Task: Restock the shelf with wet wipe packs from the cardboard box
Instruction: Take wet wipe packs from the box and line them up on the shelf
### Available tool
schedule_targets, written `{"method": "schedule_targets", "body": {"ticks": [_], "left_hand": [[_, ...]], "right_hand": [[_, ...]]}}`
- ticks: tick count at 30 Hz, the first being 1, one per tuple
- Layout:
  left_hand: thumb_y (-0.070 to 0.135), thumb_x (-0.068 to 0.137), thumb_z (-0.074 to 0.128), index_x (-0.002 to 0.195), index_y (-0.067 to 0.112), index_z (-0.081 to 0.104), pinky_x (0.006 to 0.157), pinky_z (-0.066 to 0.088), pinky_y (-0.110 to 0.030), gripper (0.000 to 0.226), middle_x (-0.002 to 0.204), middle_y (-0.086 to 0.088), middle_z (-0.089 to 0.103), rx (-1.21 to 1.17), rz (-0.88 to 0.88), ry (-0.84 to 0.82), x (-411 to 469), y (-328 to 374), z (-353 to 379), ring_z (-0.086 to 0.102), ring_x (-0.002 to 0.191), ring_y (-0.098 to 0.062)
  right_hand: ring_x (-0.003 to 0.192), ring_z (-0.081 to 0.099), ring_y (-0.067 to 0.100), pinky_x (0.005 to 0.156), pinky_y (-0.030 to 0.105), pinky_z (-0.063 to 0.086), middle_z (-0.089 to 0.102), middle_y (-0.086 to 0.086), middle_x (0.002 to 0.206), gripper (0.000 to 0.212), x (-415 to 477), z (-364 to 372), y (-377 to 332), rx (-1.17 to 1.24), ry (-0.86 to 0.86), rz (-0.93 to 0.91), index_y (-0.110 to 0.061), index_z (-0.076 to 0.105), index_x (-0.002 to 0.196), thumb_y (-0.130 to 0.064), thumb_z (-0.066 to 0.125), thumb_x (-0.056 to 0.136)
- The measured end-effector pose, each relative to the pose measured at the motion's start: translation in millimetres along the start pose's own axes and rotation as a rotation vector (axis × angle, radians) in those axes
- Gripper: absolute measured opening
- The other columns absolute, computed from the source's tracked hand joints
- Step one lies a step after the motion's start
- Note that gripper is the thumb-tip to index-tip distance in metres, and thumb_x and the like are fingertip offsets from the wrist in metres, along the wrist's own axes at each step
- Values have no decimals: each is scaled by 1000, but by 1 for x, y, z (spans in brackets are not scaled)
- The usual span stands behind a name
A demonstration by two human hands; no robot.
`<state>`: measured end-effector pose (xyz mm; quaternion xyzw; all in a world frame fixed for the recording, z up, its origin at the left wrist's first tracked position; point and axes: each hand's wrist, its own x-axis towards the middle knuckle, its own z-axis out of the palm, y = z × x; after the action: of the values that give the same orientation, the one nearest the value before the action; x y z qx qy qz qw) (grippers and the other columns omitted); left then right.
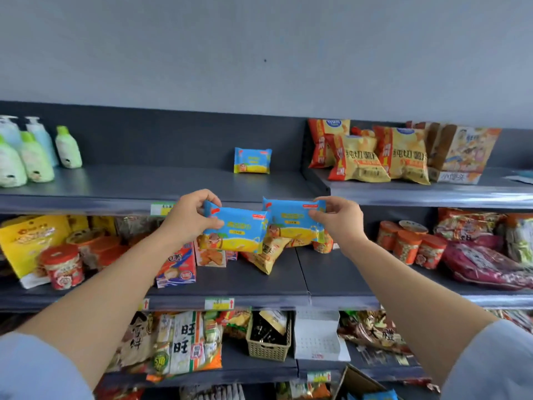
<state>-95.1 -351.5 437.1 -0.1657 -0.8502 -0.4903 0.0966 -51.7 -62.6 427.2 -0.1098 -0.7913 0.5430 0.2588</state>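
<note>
My left hand grips a blue and yellow wet wipe pack by its left edge. My right hand pinches a second, like pack by its right end. Both packs hang side by side in the air, just below the front edge of the top shelf. A third wet wipe pack stands upright near the back of that shelf, above the two held ones. A corner of the cardboard box shows at the bottom right, with blue packs inside.
Green and white lotion bottles stand at the top shelf's left end; chip bags fill the neighbouring shelf on the right. Snack cups, boxes and bags crowd the middle shelf. A beige basket sits on the lower shelf.
</note>
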Motion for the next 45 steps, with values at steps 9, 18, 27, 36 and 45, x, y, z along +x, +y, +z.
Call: {"method": "schedule_targets", "body": {"ticks": [9,18,27,36,45], "left_hand": [[4,72,80,81,23,63,72,58,-47,27,93,-10,68,21,78,81,51,-10,-47,67,87,-31],[1,74,78,82,19,63,71,58,-34,25,88,-8,70,-94,61,95,118,-17,-51,68,80,-17],[-4,77,74,85,14,62,70,60,-36,23,90,-9,70,-180,1,72,206,-28,-26,70,85,-18],[-2,77,75,87,14,63,76,59,-38,23,90,-7,70,-147,-56,41,268,-45,0,70,85,-16],[-3,77,74,86,15,62,73,59,-34,23,88,-4,69,-166,-91,23,309,-66,20,69,87,-15]], "right_hand": [[81,65,9,71,26,56,68,-3,95,28,40,57,-41,33,95,-79,-18,70,108,-16,76,81],[85,67,12,80,33,58,71,0,100,27,109,102,-44,40,122,-68,-18,71,106,-16,77,80],[84,70,13,78,34,59,70,1,103,31,216,137,-26,60,-2,-28,-15,71,107,-14,80,77],[90,68,16,79,35,59,69,2,105,39,287,174,-4,-7,-71,-2,-13,66,116,-16,78,79],[94,67,17,80,35,58,68,2,106,33,325,190,10,-53,-71,47,-13,66,113,-14,75,82]]}}
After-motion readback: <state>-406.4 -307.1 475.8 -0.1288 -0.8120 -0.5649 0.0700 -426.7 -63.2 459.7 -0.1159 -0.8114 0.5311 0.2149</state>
